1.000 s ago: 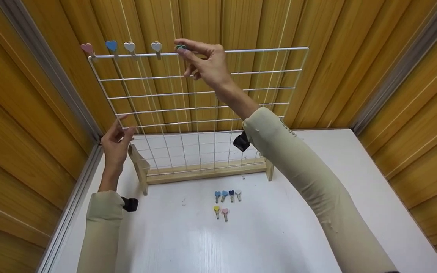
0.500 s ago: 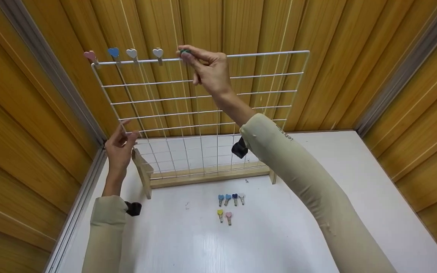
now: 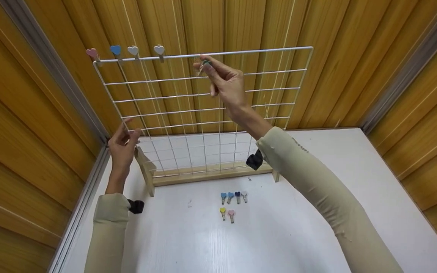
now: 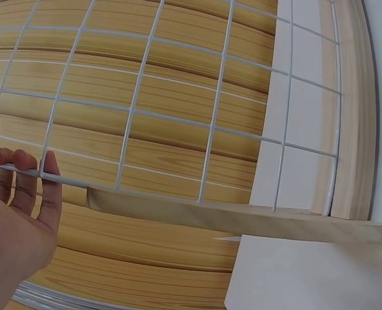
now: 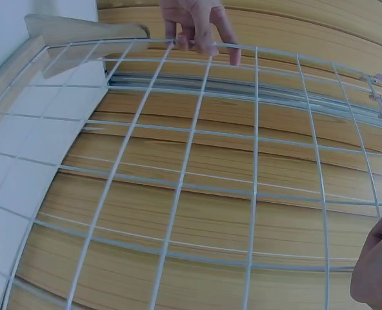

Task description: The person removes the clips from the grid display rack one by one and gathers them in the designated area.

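Green clip [image 3: 206, 62], apparently pending, is pinched by the right hand [image 3: 229, 81]; left hand [image 3: 123, 147] grips the grid [image 3: 264, 50], four clips [image 3: 133, 50] mounted atop it, six loose clips [image 3: 230, 195] in front.

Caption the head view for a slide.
The right hand pinches a green clip while the left hand holds a wire grid topped by four heart clips.

Head view downward, wrist views near grid [image 4: 131, 110]
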{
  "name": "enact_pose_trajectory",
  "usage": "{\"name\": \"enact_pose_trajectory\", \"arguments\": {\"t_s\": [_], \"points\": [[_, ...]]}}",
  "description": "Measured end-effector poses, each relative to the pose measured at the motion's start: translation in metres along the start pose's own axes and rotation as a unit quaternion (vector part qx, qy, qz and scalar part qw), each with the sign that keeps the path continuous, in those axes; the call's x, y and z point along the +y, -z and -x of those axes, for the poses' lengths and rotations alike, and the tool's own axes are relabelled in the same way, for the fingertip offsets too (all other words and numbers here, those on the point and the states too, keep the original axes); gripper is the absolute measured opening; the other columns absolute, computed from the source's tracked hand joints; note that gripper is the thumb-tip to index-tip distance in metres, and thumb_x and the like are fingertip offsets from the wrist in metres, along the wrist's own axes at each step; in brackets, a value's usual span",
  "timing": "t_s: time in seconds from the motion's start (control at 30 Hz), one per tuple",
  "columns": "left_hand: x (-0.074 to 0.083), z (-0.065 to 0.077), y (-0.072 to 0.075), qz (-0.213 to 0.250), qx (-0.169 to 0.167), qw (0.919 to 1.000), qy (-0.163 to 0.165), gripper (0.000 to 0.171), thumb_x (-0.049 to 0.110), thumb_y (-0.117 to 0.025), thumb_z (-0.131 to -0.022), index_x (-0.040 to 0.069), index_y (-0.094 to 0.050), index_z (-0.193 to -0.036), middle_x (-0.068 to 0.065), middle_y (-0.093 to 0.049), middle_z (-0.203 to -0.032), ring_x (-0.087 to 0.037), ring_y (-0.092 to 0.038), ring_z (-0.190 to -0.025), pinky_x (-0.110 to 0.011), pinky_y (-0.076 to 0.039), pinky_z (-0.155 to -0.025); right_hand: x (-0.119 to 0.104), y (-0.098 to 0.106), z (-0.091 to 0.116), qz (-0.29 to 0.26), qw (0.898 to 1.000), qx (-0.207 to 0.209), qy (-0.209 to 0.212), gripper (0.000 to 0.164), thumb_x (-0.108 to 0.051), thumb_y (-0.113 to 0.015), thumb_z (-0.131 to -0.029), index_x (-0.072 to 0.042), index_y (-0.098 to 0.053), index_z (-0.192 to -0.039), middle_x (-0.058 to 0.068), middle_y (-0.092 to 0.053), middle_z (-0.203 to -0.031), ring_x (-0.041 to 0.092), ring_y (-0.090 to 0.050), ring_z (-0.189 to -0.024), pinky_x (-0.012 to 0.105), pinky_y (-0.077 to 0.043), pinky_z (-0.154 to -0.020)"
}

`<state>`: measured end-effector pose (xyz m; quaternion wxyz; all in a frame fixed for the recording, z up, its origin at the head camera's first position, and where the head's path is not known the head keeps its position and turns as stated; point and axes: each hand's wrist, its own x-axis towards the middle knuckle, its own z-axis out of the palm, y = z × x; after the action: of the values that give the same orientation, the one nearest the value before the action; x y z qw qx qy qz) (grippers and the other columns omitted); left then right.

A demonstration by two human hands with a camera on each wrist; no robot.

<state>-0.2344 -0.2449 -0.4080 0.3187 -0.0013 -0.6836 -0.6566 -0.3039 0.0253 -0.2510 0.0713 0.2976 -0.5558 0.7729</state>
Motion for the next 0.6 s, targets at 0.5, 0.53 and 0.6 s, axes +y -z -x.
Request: {"name": "enact_pose_trajectory", "arguments": {"t_s": [0.5,0.53,0.6], "points": [[-0.025,-0.016,0.007,-0.009,-0.001,0.9997,-0.022,0.040,0.006,-0.067,-0.098,0.006,-0.062,-0.139,0.007,-0.067,-0.083,-0.006,-0.061,-0.076,-0.021,-0.048,-0.069,0.029,0.011,0.063,0.083,0.989,-0.119,-0.006,0.028,0.002,-0.059,-0.100,0.010,-0.065,-0.127,-0.005,-0.076,-0.103,0.004,-0.054,-0.051,0.016,-0.047,-0.051],[-0.024,-0.016,0.007,-0.014,0.000,0.9997,-0.020,0.041,0.007,-0.067,-0.099,0.007,-0.061,-0.139,0.007,-0.067,-0.084,-0.004,-0.061,-0.077,-0.021,-0.048,-0.070,0.031,0.010,0.067,0.093,0.988,-0.122,-0.008,0.028,0.001,-0.060,-0.100,0.009,-0.065,-0.126,-0.006,-0.074,-0.103,0.004,-0.055,-0.053,0.017,-0.047,-0.052],[-0.022,-0.016,0.008,-0.016,0.000,0.9997,-0.021,0.041,0.006,-0.066,-0.099,0.006,-0.061,-0.139,0.007,-0.065,-0.082,-0.003,-0.060,-0.077,-0.021,-0.047,-0.069,0.035,0.012,0.073,0.113,0.986,-0.126,-0.010,0.028,0.001,-0.060,-0.100,0.009,-0.066,-0.126,-0.008,-0.070,-0.102,0.003,-0.055,-0.055,0.017,-0.047,-0.054]]}}
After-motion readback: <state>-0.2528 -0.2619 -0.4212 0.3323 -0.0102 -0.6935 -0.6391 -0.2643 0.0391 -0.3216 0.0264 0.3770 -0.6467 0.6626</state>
